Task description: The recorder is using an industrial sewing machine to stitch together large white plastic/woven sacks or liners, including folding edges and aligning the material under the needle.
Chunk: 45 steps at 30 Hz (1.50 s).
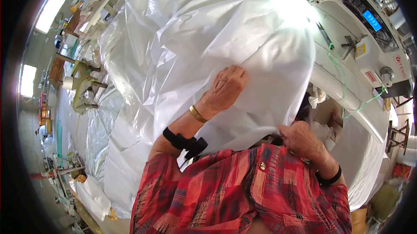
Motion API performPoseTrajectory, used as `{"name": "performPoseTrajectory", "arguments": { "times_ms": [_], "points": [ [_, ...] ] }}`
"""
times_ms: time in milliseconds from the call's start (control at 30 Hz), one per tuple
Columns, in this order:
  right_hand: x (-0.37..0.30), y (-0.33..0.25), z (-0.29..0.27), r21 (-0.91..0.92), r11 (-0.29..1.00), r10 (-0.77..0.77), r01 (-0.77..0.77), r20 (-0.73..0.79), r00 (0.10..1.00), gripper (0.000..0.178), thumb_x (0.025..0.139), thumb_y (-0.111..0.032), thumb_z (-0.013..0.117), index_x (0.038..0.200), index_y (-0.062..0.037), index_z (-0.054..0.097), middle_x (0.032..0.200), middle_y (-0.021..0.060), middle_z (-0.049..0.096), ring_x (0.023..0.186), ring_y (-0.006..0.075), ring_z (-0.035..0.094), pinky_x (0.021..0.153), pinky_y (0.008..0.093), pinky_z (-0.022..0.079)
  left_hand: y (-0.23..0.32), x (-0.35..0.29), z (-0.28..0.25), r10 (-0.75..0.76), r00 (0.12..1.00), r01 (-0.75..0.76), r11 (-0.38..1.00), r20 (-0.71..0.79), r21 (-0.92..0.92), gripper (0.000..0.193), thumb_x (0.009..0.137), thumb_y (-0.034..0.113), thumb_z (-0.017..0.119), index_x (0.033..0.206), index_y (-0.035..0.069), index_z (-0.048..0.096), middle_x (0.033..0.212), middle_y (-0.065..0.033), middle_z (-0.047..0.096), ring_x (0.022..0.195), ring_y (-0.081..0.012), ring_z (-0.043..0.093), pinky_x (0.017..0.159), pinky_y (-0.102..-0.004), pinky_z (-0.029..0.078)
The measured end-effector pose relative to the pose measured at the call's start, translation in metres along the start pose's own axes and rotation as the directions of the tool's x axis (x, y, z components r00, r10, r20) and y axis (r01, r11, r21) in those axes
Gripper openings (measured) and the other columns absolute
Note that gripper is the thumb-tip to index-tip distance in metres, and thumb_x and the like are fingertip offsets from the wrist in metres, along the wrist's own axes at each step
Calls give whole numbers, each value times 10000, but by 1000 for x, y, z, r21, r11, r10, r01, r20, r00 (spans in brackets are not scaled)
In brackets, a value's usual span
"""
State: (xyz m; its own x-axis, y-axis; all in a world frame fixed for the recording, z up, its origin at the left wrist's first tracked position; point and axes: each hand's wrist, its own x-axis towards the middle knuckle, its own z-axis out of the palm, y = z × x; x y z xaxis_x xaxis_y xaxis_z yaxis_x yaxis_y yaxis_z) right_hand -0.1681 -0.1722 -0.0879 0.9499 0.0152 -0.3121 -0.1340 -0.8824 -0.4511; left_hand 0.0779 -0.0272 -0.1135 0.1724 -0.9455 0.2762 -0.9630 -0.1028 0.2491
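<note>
A large, glossy white plastic sheet (260,66) spreads in loose folds across the work surface in front of me and hangs toward my lap. My left hand (228,85) rests on the middle of it, fingers curled together on a crease of the material. Close to my body on the right, my right hand (300,139) is closed round the near edge of the same sheet, which lifts slightly there. At the far right stands a white sewing machine (365,60) with a lit blue display; a bright lamp glare (295,10) hides the sheet near its needle end.
Dark-bladed snips (324,34) lie beside the sewing machine. Green cord (344,86) trails over the table (347,99) on the right. More crumpled clear and white plastic (102,125) lies to the left, near a greenish stand (82,87).
</note>
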Motion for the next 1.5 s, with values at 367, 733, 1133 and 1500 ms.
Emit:
{"name": "performPoseTrajectory", "arguments": {
  "times_ms": [367,733,1133,1500],
  "points": [
    [-15,33,17,137,985,120,-106,-100,988,113,811,-135,610,908,-83,635,654,203,597,695,421,605,609,482,474,-78,-44,127,-527,732,350,835,-432,-425,209,926,165,539,1060,25,615,1035,-118,651,889,-303,619,793,-384,504],
    [-19,8,-12,495,869,75,1,-134,988,229,754,-78,693,983,-83,682,757,160,666,748,361,648,684,402,518,-92,-38,99,-453,883,455,758,124,-468,201,931,201,599,959,24,691,802,-100,646,752,-152,607,725,-275,492],
    [-20,4,-9,520,849,38,94,-237,971,220,787,-126,685,1006,-112,676,799,147,662,754,359,636,707,433,508,-97,-27,138,-597,744,658,732,301,-177,311,913,266,589,1136,58,646,919,-132,681,817,-210,636,740,-313,505],
    [-25,-2,-2,418,884,-17,212,-422,906,229,793,-87,655,1022,-87,663,816,146,657,790,355,641,688,431,515,-163,-8,210,-511,825,520,854,240,27,446,937,349,509,1290,82,557,1013,-122,689,832,-249,665,747,-329,523]
  ]
}}
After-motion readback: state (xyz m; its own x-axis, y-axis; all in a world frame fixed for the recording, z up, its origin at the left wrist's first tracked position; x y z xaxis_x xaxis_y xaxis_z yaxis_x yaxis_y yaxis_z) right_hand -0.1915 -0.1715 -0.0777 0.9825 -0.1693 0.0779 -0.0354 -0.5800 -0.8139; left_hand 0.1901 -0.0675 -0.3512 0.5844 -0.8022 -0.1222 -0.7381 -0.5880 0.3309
